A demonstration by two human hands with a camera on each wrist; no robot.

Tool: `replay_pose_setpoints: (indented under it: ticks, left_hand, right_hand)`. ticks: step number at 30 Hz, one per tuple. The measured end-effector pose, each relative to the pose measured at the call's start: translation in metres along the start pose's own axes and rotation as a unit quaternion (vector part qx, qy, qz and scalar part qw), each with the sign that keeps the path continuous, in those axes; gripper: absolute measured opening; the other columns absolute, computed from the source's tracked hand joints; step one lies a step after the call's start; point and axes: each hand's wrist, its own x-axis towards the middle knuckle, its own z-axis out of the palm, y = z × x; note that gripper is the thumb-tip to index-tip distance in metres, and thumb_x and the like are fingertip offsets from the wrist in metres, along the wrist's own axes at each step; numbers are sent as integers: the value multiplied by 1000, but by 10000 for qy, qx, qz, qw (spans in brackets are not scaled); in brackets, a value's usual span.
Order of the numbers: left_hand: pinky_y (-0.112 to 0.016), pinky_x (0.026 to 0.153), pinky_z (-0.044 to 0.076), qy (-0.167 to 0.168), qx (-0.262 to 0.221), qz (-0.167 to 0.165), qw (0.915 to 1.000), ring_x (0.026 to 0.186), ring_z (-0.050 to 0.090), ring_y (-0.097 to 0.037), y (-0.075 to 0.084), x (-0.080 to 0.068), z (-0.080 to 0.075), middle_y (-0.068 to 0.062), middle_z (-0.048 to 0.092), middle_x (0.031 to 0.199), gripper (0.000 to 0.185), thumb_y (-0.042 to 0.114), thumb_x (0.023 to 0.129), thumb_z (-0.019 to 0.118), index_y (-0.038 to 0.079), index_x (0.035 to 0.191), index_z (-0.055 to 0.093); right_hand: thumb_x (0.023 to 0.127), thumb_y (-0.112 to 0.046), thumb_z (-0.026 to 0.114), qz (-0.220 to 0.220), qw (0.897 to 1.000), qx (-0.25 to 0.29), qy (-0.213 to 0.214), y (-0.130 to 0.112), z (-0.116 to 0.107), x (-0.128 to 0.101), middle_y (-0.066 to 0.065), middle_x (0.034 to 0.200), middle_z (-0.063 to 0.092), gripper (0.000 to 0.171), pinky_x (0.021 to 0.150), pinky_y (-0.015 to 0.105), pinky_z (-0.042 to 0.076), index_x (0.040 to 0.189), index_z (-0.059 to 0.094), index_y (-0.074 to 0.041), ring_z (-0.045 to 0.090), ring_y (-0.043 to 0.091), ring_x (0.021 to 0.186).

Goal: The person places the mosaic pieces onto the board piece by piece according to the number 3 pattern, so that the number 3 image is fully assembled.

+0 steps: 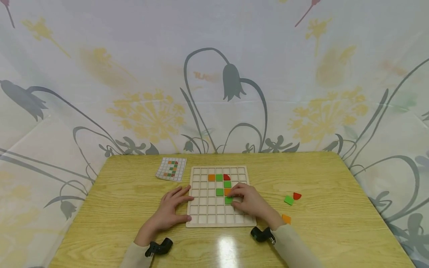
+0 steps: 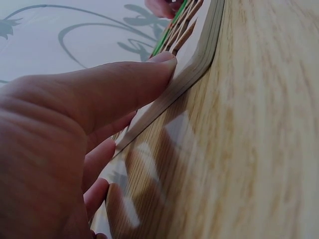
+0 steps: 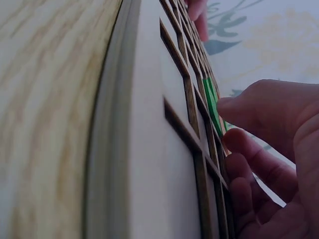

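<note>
I see my left hand [image 1: 169,212] lying flat, palm down, fingers straight and a little spread, pointing toward two o'clock; the left wrist view shows the thumb [image 2: 114,89] stretched out long. My right hand [image 1: 249,201] sits at three o'clock from it, well apart, palm down, its fingers [image 3: 259,107] bent and drawn together at the tips, pointing toward ten o'clock. Both forearms come in from six o'clock, sleeved, each with a dark wrist mount.
</note>
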Motion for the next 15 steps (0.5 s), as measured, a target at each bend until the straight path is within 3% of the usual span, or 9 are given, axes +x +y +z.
replay_pose_setpoints:
  ticks: [6, 15]
  left_hand:
    - [-69, 107, 4, 18, 18, 26, 10000, 146, 17, -43, 0, -1, -1, -12, 33, 159, 54, 29, 83, 80, 13, 133, 65]
    - [-73, 106, -3, -162, 53, 51, 9998, 148, 15, -44, 1, 1, -1, -14, 29, 160, 55, 31, 86, 78, 12, 135, 62]
  right_hand:
    - [88, -6, 73, 202, 9995, 254, -3, 1, 1, -1, -4, 106, 63, 18, 76, 31, 49, 104, 76, -14, 58, 14, 88]
    - [87, -5, 74, 148, 9995, 227, 135, 2, 3, -2, -3, 101, 61, 15, 73, 30, 48, 100, 77, -11, 57, 13, 86]
